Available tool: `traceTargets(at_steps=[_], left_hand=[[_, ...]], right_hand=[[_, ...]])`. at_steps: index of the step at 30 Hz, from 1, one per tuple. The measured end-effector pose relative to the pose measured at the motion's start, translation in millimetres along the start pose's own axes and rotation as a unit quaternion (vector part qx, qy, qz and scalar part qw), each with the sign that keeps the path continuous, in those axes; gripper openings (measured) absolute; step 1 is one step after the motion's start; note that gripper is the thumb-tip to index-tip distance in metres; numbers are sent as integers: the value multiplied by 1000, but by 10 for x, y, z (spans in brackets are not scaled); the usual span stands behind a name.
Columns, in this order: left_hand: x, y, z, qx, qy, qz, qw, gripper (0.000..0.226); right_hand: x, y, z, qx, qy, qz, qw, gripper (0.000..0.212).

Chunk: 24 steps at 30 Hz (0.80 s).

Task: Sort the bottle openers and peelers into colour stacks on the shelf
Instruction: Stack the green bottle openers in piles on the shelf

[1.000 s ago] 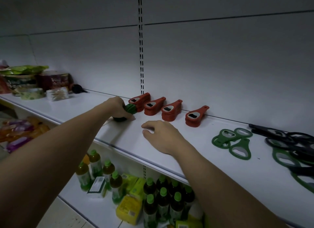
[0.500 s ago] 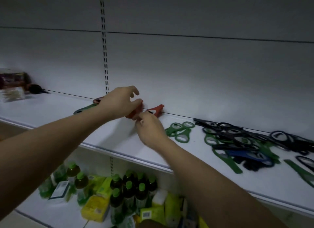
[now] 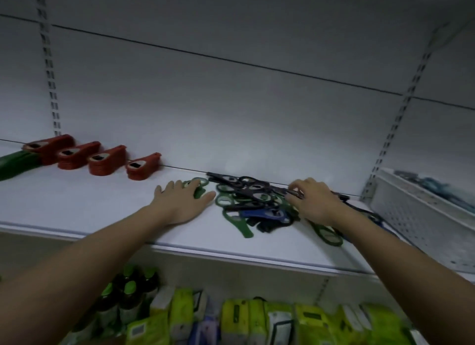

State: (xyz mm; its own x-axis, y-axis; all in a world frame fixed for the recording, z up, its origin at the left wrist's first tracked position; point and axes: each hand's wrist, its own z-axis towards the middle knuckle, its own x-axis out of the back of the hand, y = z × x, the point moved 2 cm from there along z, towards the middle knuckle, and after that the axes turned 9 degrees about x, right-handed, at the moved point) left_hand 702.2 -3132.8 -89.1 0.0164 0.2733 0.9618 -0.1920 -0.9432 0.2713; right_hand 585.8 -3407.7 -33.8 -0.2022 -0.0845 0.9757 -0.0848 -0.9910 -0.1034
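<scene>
Several stacks of red bottle openers (image 3: pixel 102 160) stand in a row at the back left of the white shelf (image 3: pixel 77 208). A green stack (image 3: pixel 18 162) lies at the far left. My left hand (image 3: pixel 183 199) lies flat with straight fingers on a small group of green openers (image 3: pixel 199 187). A mixed pile of black, green and blue openers (image 3: pixel 253 203) lies to its right. My right hand (image 3: pixel 312 200) reaches into the pile's back right, its fingers curled around a black opener (image 3: pixel 295 191).
A white perforated basket (image 3: pixel 421 211) with bluish items stands at the right end of the shelf. Below the shelf's front edge are green-capped bottles (image 3: pixel 128 288) and yellow-green packets (image 3: pixel 257 321). Slotted uprights run up the back wall.
Both hands left the red stacks and moved right. The left hand now rests on the green openers and the right hand has reached into the mixed pile. The view swung right.
</scene>
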Motion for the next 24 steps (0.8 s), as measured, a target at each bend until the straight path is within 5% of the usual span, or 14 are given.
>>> traceTargets(at_steps=[8, 17, 20, 24], left_hand=[[-30, 417, -104, -38, -30, 17, 999, 92], [-85, 755, -164, -95, 12, 3, 995, 100], [-88, 900, -182, -189, 27, -17, 981, 87], [-54, 939, -133, -218, 55, -27, 974, 52]], right_hand=[[-320, 747, -459, -188, -13, 14, 982, 72], [-470, 300, -221, -120, 33, 56, 991, 49], [-444, 209, -170, -94, 59, 91, 990, 48], [-368, 149, -74, -64, 91, 92, 990, 48]])
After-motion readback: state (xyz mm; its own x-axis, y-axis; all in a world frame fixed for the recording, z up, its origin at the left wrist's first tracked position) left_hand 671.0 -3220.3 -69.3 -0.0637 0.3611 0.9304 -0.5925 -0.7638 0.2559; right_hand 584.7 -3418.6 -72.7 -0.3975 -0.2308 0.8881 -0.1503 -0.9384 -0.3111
